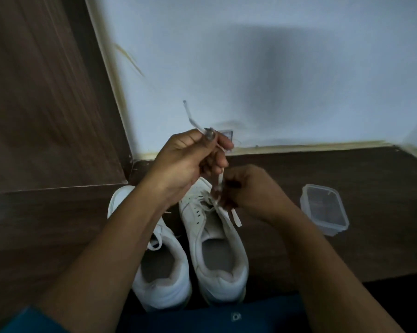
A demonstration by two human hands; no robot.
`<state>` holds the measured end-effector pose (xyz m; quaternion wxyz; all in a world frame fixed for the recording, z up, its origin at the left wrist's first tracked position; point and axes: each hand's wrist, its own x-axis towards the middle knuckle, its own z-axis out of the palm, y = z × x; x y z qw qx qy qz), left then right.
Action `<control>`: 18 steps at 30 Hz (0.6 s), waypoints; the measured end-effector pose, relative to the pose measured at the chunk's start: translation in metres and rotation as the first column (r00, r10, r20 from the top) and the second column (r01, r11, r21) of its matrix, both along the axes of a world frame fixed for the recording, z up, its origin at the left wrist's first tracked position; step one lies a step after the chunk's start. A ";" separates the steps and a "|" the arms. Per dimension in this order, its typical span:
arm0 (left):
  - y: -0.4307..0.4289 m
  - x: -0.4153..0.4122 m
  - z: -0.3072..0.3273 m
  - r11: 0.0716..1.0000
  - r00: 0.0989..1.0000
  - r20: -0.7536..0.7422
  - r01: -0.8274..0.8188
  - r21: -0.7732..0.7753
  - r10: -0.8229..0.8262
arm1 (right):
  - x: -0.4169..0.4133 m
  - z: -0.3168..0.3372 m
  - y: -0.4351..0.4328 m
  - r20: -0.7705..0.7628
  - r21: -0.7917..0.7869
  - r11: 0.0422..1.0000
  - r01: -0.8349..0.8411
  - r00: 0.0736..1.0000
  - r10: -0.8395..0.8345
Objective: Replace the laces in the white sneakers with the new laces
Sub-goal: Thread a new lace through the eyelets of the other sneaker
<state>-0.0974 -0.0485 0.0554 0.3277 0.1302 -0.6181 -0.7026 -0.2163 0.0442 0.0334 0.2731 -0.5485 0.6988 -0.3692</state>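
Observation:
Two white sneakers stand side by side on the dark floor, toes pointing to the wall. My forearm partly covers the left sneaker (163, 267), which has a lace in it. Over the front of the right sneaker (217, 251) a white lace (190, 117) is being pulled upward. My left hand (190, 159) is raised above the toe and pinches that lace, whose free end sticks up past my fingers. My right hand (248, 188) pinches the same lace low at the eyelets. Another short lace end (235, 218) hangs beside the shoe.
A clear plastic container (323, 209) sits on the floor to the right of the shoes. A white wall (250, 68) rises straight ahead. A brown wooden panel (41, 92) stands at the left. Blue clothing (202, 318) fills the bottom edge.

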 end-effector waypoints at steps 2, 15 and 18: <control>-0.004 0.002 -0.005 0.999 0.994 0.101 -0.039 -0.025 0.042 | 0.001 0.009 -0.002 0.241 -0.210 0.954 0.216 0.957 -0.163; -0.033 0.016 -0.046 0.878 0.683 0.653 0.035 -0.477 0.328 | -0.045 0.009 0.007 -0.627 0.220 0.599 0.770 0.582 -0.518; -0.030 0.015 -0.045 0.844 0.639 0.692 0.123 -0.522 0.335 | -0.051 -0.005 0.006 -0.696 0.396 0.618 0.679 0.661 -0.280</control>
